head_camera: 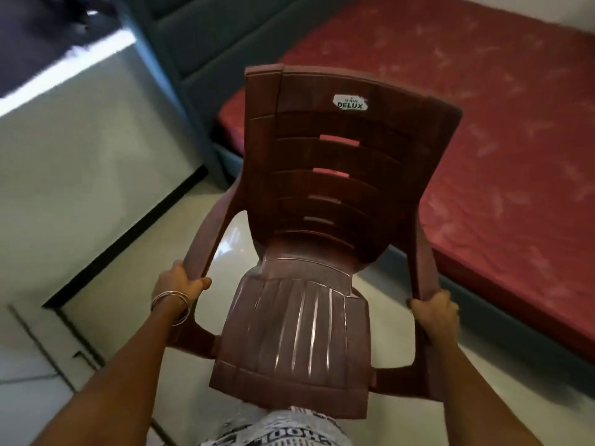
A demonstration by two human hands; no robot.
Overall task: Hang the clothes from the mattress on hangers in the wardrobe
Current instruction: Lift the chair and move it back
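Note:
A brown plastic chair with a white "DELUX" sticker on its back fills the middle of the view, tilted backward and lifted off the floor. My left hand grips its left armrest, with thin bangles on the wrist. My right hand grips the right armrest. The red mattress lies to the right, on a dark teal bed frame. No clothes show on the visible part of the mattress. No wardrobe or hangers are in view.
A pale wall with a black skirting strip runs along the left. The teal headboard stands at the top centre. Glossy light floor tiles lie under the chair, with a narrow gap between wall and bed.

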